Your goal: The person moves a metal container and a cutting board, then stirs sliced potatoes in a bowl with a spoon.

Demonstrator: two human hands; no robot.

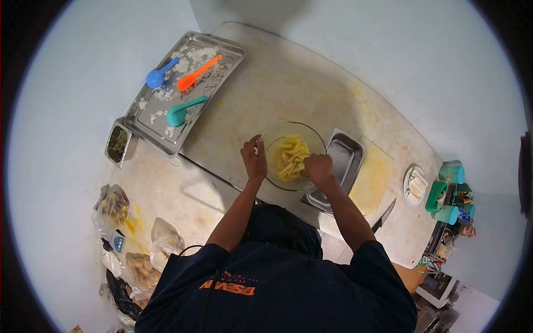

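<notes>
A clear glass bowl (277, 136) stands on the pale worktop, holding yellow cut sticks (292, 157) that look like raw potato. My left hand (254, 160) is at the bowl's left rim, with its fingers pinched on the edge. My right hand (318, 168) reaches into the bowl from the right. Its fingers are curled down around some of the sticks. Both forearms come up from my dark blue sleeves at the bottom of the view.
An empty steel pan (347, 158) touches the bowl's right side, and a knife (384, 215) lies nearer me. A steel tray (161, 133) far left holds white crumbs and blue (157, 76), orange (197, 73) and teal (184, 111) spoons. Plastic bags (112, 206) lie left; green cups (452, 173) stand right.
</notes>
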